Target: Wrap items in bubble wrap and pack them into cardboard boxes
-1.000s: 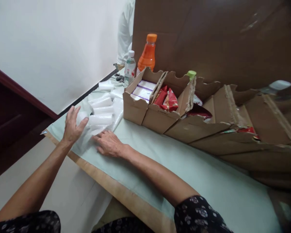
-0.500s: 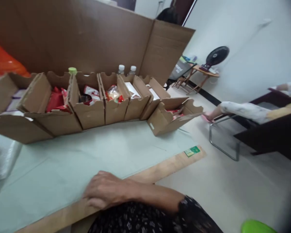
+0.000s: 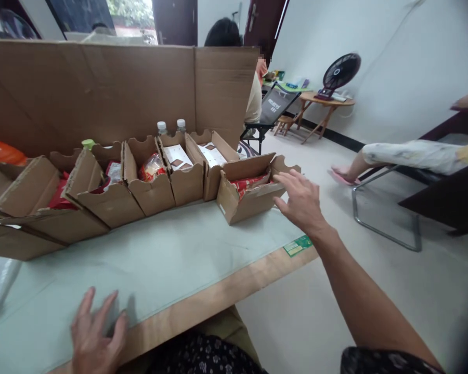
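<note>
My right hand (image 3: pixel 299 201) reaches to the right end of a small cardboard box (image 3: pixel 249 201), its fingers apart at the box's near edge; whether they touch it I cannot tell. Red packets (image 3: pixel 249 183) lie inside that box. Over the table's near left part, my left hand (image 3: pixel 97 330) is empty, fingers spread. Several more open cardboard boxes stand in a row to the left. One holds a clear and red packet (image 3: pixel 152 167), another a white box (image 3: pixel 178 157), another a red packet (image 3: pixel 61 195).
A tall cardboard panel (image 3: pixel 140 96) stands behind the row, with two white-capped bottles (image 3: pixel 161 128) before it. The table (image 3: pixel 156 244) has a wooden front edge. Beyond are a fan (image 3: pixel 341 71), a folding chair (image 3: pixel 276 106) and a seated person's leg (image 3: pixel 409 156) at right.
My right hand has moved from the table's front edge out to the right-hand box. My left hand has come into view at lower left. The view has shifted.
</note>
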A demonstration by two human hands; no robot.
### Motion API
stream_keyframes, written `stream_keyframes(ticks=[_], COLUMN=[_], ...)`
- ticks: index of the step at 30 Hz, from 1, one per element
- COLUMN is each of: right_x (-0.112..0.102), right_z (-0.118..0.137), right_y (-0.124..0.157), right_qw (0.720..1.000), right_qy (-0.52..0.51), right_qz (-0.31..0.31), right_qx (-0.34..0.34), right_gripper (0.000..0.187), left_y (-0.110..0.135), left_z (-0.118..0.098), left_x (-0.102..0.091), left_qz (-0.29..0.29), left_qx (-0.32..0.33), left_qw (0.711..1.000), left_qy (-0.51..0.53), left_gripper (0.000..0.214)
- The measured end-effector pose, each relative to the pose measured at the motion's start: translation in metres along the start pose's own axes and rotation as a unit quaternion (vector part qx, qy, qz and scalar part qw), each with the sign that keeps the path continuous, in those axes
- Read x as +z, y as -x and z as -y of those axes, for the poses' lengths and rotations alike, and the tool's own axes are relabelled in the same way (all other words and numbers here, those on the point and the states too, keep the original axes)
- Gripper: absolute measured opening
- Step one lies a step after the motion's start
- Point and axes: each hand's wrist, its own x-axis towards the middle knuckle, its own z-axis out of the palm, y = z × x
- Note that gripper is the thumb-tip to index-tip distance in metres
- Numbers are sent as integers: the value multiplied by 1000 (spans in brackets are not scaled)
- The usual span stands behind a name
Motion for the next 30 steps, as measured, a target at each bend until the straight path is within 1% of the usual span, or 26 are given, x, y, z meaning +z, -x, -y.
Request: stream_keyframes(ticks=[2, 4, 6, 8, 12, 15, 19, 22, 24, 27, 30], right_x=[10, 17, 20, 21, 22, 20, 8, -6, -11, -5, 10], right_z=[-10, -15, -20, -25, -30, -24, -3, 22, 42, 72, 89], right_y=[-12, -19, -22, -22, -15, -4, 13, 27, 33, 33, 21], right_qw=[1000, 999, 998, 996, 988, 984, 978, 972, 971, 975, 980], right_qy=[-11, -29, -55, -86, -144, -163, -171, -181, -185, -173, -150], right_qz=[14, 7, 1, 2, 1, -16, -40, -40, -40, -51, -71], right_qx=[-15, -20, -19, -22, -56, -75, -112, -142, -145, -130, -108], right_gripper=[42, 31, 22, 18, 15, 13, 11, 10, 12, 13, 17], left_y=[-5, -13, -18, -18, -7, 2, 10, 15, 17, 16, 11], left_z=[-13, -24, -30, -31, -31, -33, -36, -37, -36, -36, -42], left_x=[15, 23, 25, 24, 23, 24, 22, 20, 20, 24, 27], left_qz=[-28, -28, -19, -18, -20, -23, -12, -1, 0, 3, 7], left_qx=[-9, 4, 15, 10, -8, -29, -51, -65, -74, -77, -82], left_qw=[999, 1000, 1000, 1000, 1000, 999, 999, 998, 997, 996, 995], left_qy=[-17, -10, -4, -2, 8, 11, 13, 15, 23, 41, 51], left_gripper=[46, 39, 36, 33, 30, 28, 27, 29, 29, 28, 27])
